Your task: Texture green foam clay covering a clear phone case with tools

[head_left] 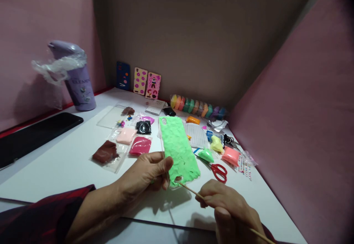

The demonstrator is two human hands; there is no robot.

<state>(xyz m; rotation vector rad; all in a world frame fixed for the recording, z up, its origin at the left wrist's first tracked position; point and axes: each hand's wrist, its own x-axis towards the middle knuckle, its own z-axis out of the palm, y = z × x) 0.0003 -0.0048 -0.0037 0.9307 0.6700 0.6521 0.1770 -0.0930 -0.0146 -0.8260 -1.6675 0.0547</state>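
My left hand (148, 172) grips a clear phone case (181, 148) by its left edge, thumb on top. Light green clay with an uneven, dented surface covers the case's back, which is tilted up toward me above the table. One hole shows at its upper left corner and another at the lower end. My right hand (232, 207) is closed on a thin wooden stick (190, 190). The stick's tip touches the clay beside the lower hole. Part of the left fingers is hidden behind the case.
Red-handled scissors (219, 172) and several clay packets, such as a coral one (231, 156) and a maroon one (140, 146), lie around. A purple tumbler (80, 83) and black phone (41, 133) are left. Behind stand decorated cases (140, 81) and a row of clay tubs (196, 106).
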